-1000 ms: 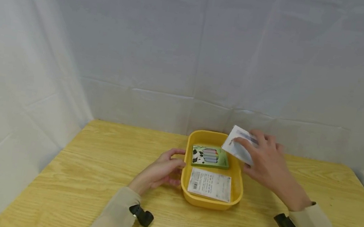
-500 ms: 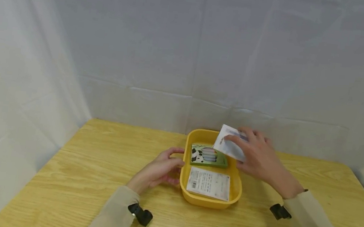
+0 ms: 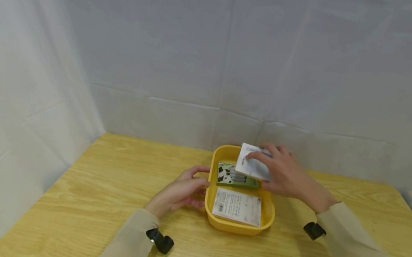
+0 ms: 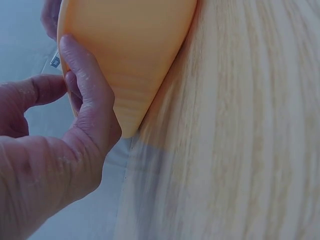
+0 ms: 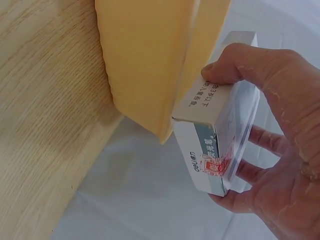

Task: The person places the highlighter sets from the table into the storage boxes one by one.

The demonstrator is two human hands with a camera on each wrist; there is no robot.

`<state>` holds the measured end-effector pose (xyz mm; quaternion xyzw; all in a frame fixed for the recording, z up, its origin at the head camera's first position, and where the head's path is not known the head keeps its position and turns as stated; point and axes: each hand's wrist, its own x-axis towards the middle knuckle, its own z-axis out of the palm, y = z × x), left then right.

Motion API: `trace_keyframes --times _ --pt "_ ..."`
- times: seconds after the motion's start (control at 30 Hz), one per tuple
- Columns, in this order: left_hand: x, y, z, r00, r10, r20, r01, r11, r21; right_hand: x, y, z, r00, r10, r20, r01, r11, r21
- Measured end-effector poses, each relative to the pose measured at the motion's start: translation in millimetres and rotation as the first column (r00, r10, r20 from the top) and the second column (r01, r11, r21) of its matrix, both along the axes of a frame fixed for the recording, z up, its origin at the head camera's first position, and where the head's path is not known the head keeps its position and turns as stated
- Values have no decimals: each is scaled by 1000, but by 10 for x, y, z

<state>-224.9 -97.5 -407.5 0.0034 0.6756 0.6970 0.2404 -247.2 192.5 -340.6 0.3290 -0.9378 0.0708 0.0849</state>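
My right hand (image 3: 281, 172) grips a white box of highlighters (image 3: 252, 162), thumb on one edge and fingers on the opposite one. Tilted, the box hangs over the far half of a yellow plastic basket (image 3: 240, 228) and overlaps a green panda-print box (image 3: 223, 174) lying inside. Nearer in the basket lies a white box (image 3: 238, 207) with printed text and a barcode. In the right wrist view, deli lettering and a red print show on the highlighter box (image 5: 200, 160). My left hand (image 3: 183, 190) holds the basket's left rim, fingertips against its outer wall (image 4: 135, 45).
The basket stands on a wood-grain table (image 3: 114, 186), near its back edge. A pale cloth curtain (image 3: 184, 57) hangs right behind the table and along the left side. Black straps with small devices (image 3: 315, 230) sit on both wrists.
My right hand has carried the highlighter box leftward, from the basket's right edge to over the panda-print box. My left hand stays at the rim.
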Motion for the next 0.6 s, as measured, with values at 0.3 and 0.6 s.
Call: trace_keyframes --times 0.3,0.6 --pt "-9 2 -8 1000 4 2 -4 1000 -2 -78 -66 25 994 67 85 -66 998 -4" --pt "-6 0 -4 1000 -10 -1 10 1000 4 -159 -153 20 985 110 130 -106 994 -32"
